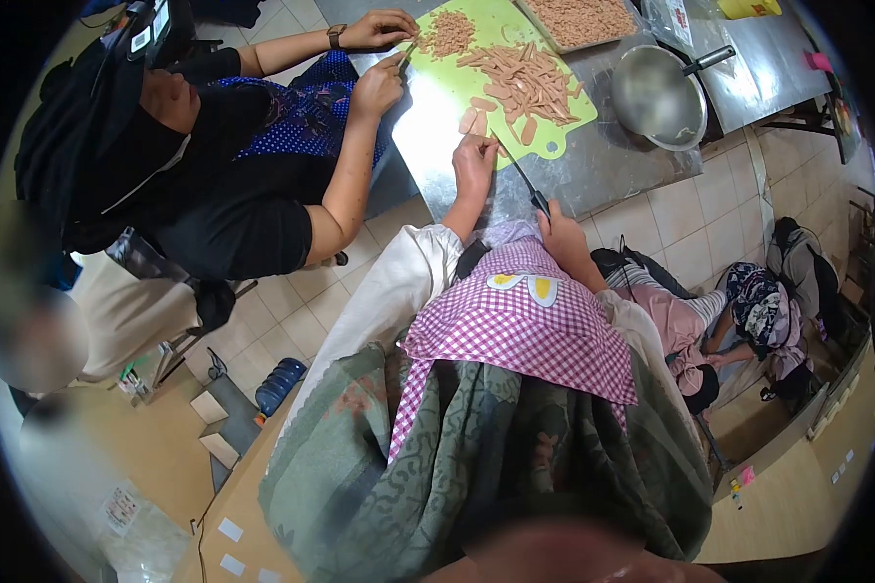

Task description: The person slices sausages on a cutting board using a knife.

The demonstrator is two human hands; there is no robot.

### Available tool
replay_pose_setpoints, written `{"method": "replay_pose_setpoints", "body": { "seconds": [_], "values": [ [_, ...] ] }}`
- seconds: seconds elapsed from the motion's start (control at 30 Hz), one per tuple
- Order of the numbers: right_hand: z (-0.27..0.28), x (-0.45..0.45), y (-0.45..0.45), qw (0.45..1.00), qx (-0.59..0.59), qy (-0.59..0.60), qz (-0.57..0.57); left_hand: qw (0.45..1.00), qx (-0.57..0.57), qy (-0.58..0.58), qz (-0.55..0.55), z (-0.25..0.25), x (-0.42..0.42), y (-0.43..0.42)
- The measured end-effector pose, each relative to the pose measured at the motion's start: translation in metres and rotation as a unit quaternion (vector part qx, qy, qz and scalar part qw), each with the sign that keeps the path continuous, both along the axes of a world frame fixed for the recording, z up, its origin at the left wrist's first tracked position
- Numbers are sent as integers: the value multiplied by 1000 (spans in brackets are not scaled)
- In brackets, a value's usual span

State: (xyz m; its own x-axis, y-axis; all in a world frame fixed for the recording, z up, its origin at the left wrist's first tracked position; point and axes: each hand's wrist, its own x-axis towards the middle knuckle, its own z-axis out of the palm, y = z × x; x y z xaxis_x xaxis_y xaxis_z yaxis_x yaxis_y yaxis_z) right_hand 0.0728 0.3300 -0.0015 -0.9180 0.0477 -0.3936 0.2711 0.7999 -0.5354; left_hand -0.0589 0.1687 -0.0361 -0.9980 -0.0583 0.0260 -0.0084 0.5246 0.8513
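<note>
My right hand (564,235) is wrapped round the black handle of a knife (525,181), whose blade points up and left over the near edge of the green cutting board (557,146). At that same edge, my left hand (473,165) has its fingers bent down beside the blade tip, pressed on a pinkish sausage piece mostly hidden beneath them. Sausage slices (472,120) lie just beyond my left fingers. A heap of sausage strips (530,85) covers the middle of the board, and finely diced sausage (448,35) is piled at its far left.
On my left a person in black (253,228) works at the same board with a knife. A tray of diced sausage (583,21) and a metal pan (659,97) stand on the steel table (593,180). Several people sit low at the right; a blue water bottle (281,384) lies left.
</note>
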Motion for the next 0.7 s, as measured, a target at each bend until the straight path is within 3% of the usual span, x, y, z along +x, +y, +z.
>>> {"method": "replay_pose_setpoints", "body": {
  "seconds": [0.47,0.7],
  "values": [
    [-3,1,3,995,74,-65,9,1000,-11,-13,-9,-2,-1,-3],
    [-1,-2,8,1000,12,17,-6,1000,-9,14,-2,-7,2,-2]
  ]
}}
